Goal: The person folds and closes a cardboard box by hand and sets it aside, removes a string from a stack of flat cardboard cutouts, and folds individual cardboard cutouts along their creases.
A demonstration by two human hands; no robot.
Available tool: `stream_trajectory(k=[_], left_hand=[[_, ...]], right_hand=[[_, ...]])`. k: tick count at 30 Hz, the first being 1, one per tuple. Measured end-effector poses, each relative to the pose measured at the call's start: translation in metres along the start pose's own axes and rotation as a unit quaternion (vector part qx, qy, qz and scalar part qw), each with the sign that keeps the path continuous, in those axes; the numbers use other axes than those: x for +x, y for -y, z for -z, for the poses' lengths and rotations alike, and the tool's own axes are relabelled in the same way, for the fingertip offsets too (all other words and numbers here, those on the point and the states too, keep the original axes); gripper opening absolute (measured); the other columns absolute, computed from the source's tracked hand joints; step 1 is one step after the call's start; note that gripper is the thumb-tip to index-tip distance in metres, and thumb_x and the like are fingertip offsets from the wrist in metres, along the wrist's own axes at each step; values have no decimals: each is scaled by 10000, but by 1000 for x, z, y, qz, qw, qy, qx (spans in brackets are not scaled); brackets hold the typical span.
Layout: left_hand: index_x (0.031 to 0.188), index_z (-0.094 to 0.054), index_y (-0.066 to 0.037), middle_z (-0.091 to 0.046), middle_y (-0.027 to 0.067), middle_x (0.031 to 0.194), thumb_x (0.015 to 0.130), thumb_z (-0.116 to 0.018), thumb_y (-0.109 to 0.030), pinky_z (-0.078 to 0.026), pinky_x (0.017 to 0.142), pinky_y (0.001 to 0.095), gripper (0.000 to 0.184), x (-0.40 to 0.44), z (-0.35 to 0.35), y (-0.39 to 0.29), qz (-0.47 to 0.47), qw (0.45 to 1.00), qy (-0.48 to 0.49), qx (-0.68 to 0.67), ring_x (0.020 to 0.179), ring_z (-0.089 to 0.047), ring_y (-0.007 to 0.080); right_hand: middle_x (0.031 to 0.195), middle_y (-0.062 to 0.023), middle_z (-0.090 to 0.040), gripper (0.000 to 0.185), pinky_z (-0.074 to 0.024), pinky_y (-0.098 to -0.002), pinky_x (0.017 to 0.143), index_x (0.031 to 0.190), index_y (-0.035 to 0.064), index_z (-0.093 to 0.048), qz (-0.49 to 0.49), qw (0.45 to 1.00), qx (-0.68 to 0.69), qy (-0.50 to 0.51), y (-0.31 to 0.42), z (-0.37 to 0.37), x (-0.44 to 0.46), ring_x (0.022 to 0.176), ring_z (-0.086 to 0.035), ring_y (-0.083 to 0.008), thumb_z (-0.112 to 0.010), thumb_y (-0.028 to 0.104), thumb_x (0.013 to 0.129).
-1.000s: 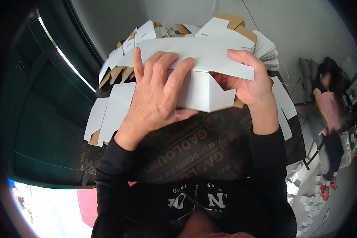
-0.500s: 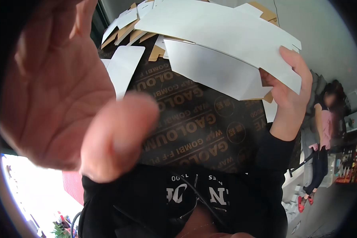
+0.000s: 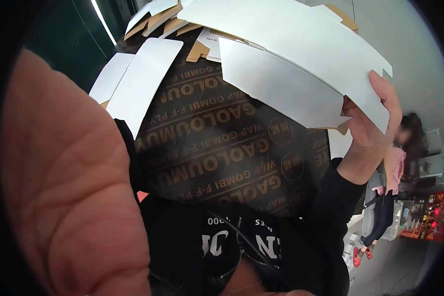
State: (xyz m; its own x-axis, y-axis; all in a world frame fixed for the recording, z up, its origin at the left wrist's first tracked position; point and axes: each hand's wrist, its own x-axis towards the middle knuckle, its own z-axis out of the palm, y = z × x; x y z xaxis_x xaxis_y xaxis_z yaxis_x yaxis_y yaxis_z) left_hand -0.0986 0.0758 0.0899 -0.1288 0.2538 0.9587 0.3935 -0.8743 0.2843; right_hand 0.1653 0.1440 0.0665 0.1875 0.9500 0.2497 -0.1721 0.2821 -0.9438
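Note:
My right hand point(image 3: 372, 116) grips the right end of a long white cardboard box blank point(image 3: 291, 44), thumb on its upper face and fingers underneath. A folded white panel point(image 3: 281, 86) hangs along its near side, and its inner faces are brown. Very close to the camera, the bare palm of my left hand point(image 3: 79, 182) fills the left side of the view. Its fingers are out of sight, so I cannot tell how they are held. Beyond it lie white cardboard flaps point(image 3: 145, 79) on a dark brown printed board point(image 3: 217, 148).
More brown-and-white cardboard pieces point(image 3: 163, 19) overlap at the far left of the board. A small piece marked with print point(image 3: 211, 44) sits under the blank. At the right, a person point(image 3: 392, 172) in pink and dark clothes is near red goods point(image 3: 436, 214).
My left hand has come closer to the camera and lower left, its thumb and fingers leaving view. The view has shifted, with the blank and my right hand appearing slightly farther right.

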Motion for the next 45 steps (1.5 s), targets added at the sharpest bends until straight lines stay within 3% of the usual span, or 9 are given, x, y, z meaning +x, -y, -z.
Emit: stream_trajectory(k=[6, 20, 32, 36, 38, 39, 41, 42, 45], left_hand=[[1145, -456, -76, -449, 80, 1128, 818, -572, -198, -383, 1140, 482, 368, -17, 12, 1, 27, 998, 41, 34, 1094, -505, 232], [1290, -352, -79, -395, 107, 1275, 700, -682, -348, -354, 1148, 495, 727, -63, 80, 6, 76, 986, 136, 59, 1182, -465, 277], [1415, -263, -82, -349, 130, 1401, 599, -775, -476, -329, 1154, 506, 1041, -54, 41, 16, 62, 956, 268, 103, 1258, -431, 316], [1457, -233, -82, -333, 138, 1444, 566, -806, -519, -321, 1156, 510, 1146, -50, 37, 31, 46, 947, 299, 109, 1283, -419, 329], [1477, -218, -83, -325, 142, 1465, 549, -822, -541, -317, 1157, 512, 1199, -50, 65, 19, 25, 942, 316, 109, 1296, -414, 335], [1488, -211, -83, -322, 144, 1475, 540, -830, -552, -315, 1158, 513, 1225, -42, 68, 31, 11, 940, 324, 107, 1302, -411, 338], [1508, -196, -83, -314, 148, 1496, 524, -845, -573, -311, 1159, 515, 1277, -22, 66, 58, -16, 935, 339, 103, 1315, -405, 345], [1519, -189, -84, -310, 150, 1507, 515, -853, -584, -309, 1160, 516, 1304, -25, -10, 15, -31, 933, 345, 101, 1321, -402, 348], [1550, -166, -84, -298, 156, 1538, 490, -876, -616, -303, 1161, 519, 1382, 5, 19, 45, -76, 924, 363, 98, 1340, -394, 358]], right_hand=[[978, -226, -624, 336, -474, -438, 743, 1024, -103, -645, -40, 998, 21, 37, 10, -5, -3, 853, -582, -343, -640, 175, 836], [972, -280, -619, 420, -475, -464, 719, 1086, -109, -629, 22, 997, -51, 51, 8, -12, -9, 747, -599, -403, -637, 233, 843], [1057, -275, -600, 427, -485, -479, 761, 1116, -105, -625, 81, 991, -78, 65, 2, 3, -7, 852, -601, -427, -651, 224, 845], [1069, -257, -591, 366, -491, -467, 766, 1088, -95, -649, 0, 999, -25, 38, 3, -12, -9, 871, -601, -400, -654, 174, 840], [959, -257, -636, 310, -495, -320, 550, 1045, -110, -655, 188, 976, -69, 82, -17, -2, -2, 634, -617, -338, -640, 119, 836], [959, -257, -636, 310, -495, -320, 550, 1045, -110, -655, 199, 975, -67, 74, -16, 0, -2, 634, -617, -338, -640, 119, 836], [768, -60, -609, 156, -400, -208, 577, 866, -22, -682, 48, 991, -59, 111, -12, -3, -6, 622, -552, -123, -657, 122, 812], [718, -22, -591, 132, -350, -180, 544, 830, -6, -670, 13, 985, -30, 168, -11, -5, -5, 584, -515, -82, -651, 125, 815], [670, 13, -575, 116, -306, -158, 510, 812, 7, -656, -24, 964, 10, 264, -9, -8, 0, 550, -478, -47, -633, 119, 833]])
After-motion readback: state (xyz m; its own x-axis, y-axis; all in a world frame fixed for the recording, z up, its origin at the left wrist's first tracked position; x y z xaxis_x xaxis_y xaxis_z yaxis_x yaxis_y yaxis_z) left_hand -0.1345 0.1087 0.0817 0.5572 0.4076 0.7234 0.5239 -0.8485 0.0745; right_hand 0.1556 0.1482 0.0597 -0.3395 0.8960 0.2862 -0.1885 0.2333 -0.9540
